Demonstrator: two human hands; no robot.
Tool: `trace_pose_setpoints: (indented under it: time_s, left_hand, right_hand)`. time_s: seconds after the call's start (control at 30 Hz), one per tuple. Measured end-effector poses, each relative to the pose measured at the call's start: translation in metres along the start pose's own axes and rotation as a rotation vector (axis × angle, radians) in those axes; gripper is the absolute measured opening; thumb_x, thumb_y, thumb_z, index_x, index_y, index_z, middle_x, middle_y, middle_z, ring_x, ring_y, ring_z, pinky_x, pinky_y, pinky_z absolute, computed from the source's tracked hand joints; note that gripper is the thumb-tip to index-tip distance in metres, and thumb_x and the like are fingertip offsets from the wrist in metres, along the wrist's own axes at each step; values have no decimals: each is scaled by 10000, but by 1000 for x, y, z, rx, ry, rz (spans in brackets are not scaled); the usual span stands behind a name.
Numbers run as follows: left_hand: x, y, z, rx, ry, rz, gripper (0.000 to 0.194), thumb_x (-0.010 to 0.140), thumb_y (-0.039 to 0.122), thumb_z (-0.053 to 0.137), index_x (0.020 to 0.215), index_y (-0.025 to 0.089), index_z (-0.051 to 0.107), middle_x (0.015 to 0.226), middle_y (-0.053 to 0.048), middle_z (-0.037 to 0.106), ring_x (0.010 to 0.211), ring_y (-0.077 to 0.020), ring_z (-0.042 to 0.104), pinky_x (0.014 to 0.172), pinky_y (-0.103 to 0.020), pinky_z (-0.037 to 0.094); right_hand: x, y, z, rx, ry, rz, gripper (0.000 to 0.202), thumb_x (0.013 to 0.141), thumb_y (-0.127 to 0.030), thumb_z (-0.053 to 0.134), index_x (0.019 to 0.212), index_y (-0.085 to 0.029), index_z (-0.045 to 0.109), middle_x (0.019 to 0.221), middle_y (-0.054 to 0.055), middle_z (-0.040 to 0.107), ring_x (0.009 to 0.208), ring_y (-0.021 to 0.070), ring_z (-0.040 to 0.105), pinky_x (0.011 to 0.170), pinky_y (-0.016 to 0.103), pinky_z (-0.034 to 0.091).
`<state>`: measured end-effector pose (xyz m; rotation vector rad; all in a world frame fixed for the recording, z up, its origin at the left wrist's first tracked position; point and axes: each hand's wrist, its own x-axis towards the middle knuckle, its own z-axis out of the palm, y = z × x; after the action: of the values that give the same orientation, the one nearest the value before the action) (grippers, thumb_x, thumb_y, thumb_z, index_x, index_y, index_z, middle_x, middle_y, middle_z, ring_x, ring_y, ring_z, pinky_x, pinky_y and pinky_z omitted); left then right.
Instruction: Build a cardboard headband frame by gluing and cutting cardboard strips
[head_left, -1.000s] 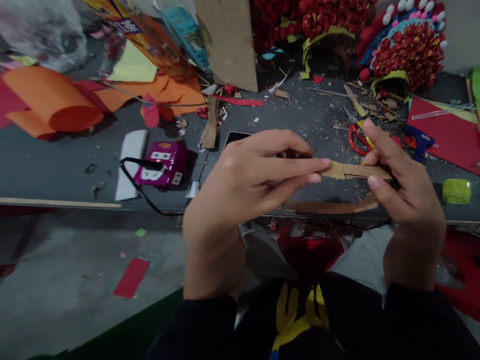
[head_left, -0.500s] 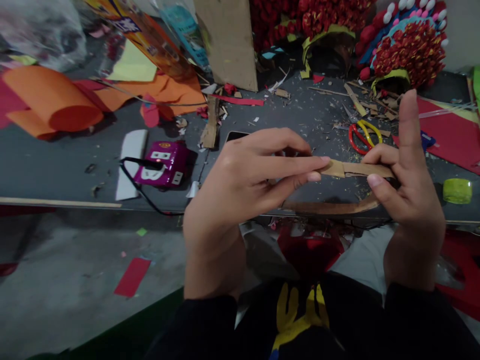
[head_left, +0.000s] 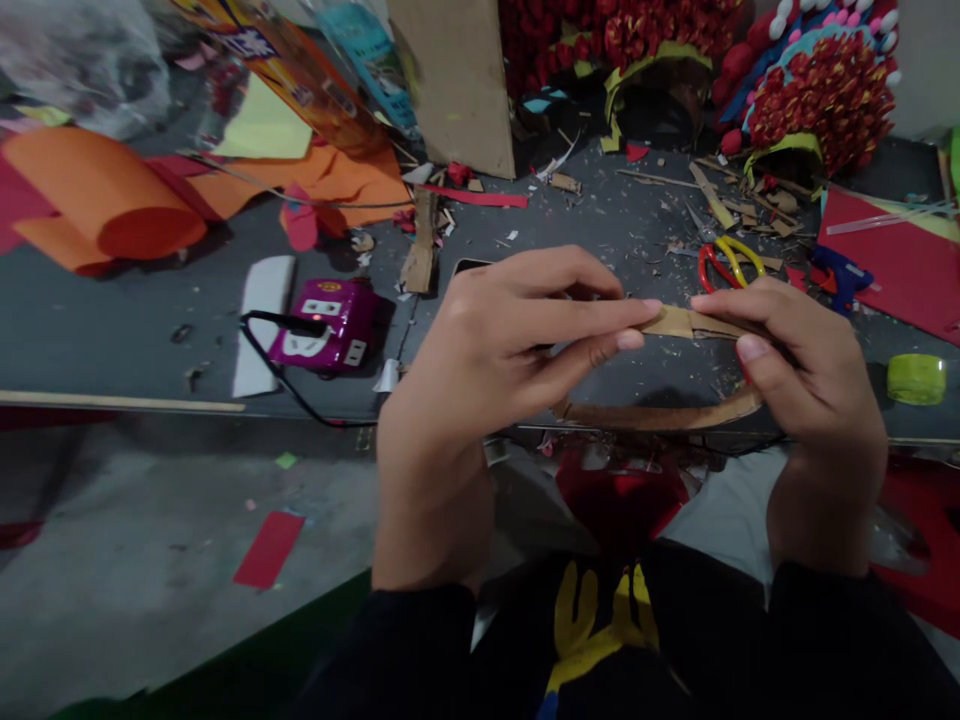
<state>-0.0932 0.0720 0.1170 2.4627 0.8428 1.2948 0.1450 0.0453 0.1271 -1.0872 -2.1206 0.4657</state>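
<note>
A narrow brown cardboard strip (head_left: 670, 321) is held above the table's front edge, with overlapping ends showing between my hands. My left hand (head_left: 517, 345) pinches it from the left between fingers and thumb. From the right, my right hand (head_left: 806, 365) grips it between index finger and thumb. The strip's lower part curves below, forming a loop near the table edge. Scissors (head_left: 731, 262) with red and yellow handles lie just beyond my right hand.
A purple power adapter (head_left: 330, 325) with a black cable sits left. Orange paper rolls (head_left: 112, 195), a blue glue gun (head_left: 844, 278), green tape (head_left: 916, 380), an upright cardboard piece (head_left: 457, 85) and red decorated pieces (head_left: 825, 100) surround the scrap-strewn table (head_left: 90, 345).
My right index finger has come down from pointing up and now lies on the strip. The right fingers have moved slightly left along it. My left hand keeps its pinch.
</note>
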Motion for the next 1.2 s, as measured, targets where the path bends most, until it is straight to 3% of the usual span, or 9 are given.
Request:
trace_pose_setpoints:
  time_s: [0.1, 0.23, 0.33, 0.43, 0.63, 0.77, 0.9, 1.2]
  left_hand:
    - [0, 0, 0, 37, -44, -69, 164, 933, 301, 625, 978, 264, 778, 875, -26, 739, 760, -110, 670, 652, -214, 526]
    - [0, 0, 1, -19, 9, -31, 156, 928, 272, 634, 980, 238, 777, 897, -31, 744, 748, -95, 664, 650, -197, 514]
    - [0, 0, 3, -20, -3, -98, 177, 936, 298, 623, 999, 233, 775, 904, -27, 746, 753, -94, 661, 669, -199, 514]
    - [1, -1, 6, -19, -45, -200, 215, 943, 344, 605, 1001, 233, 779, 894, -25, 745, 758, -107, 660, 684, -217, 519]
    - [3, -9, 13, -109, -85, -258, 256, 942, 376, 592, 967, 215, 789, 844, -30, 740, 741, -126, 658, 651, -234, 513]
    - [4, -12, 15, -136, -115, -302, 274, 939, 402, 590, 961, 215, 789, 835, -29, 737, 737, -129, 655, 638, -235, 505]
    - [4, -15, 16, -150, -153, -334, 290, 937, 416, 593, 937, 199, 786, 845, -34, 736, 721, -121, 647, 620, -222, 484]
    - [2, -21, 19, -165, -184, -361, 324, 931, 457, 593, 915, 194, 782, 827, -38, 736, 706, -123, 642, 603, -218, 470]
  right_hand:
    - [0, 0, 0, 1, -4, 3, 310, 960, -300, 453, 1172, -295, 679, 968, 39, 705, 880, 229, 645, 804, 419, 538]
    - [1, 3, 1, 20, -9, -24, 315, 970, -249, 438, 1198, -267, 655, 1010, 35, 706, 910, 198, 641, 798, 372, 531]
    - [2, 4, 3, 31, -2, -18, 305, 976, -214, 433, 1187, -233, 653, 1039, 38, 716, 942, 179, 643, 806, 340, 527]
    - [3, 7, 5, 23, 10, 25, 301, 987, -236, 420, 1157, -239, 669, 1067, 40, 727, 984, 195, 663, 840, 356, 532]
    - [7, 12, 9, 57, -4, 110, 298, 976, -259, 433, 1113, -243, 698, 1092, 38, 729, 1010, 213, 673, 892, 367, 530]
    - [8, 15, 10, 102, -39, 213, 291, 972, -261, 441, 1084, -235, 708, 907, 23, 705, 780, 169, 647, 726, 323, 519]
    - [8, 19, 12, 148, -81, 310, 297, 979, -287, 434, 1069, -252, 715, 704, -4, 581, 580, 123, 522, 503, 258, 392]
    - [10, 29, 16, 305, -140, 391, 275, 973, -259, 430, 1035, -249, 698, 696, 1, 548, 493, 98, 455, 431, 236, 338]
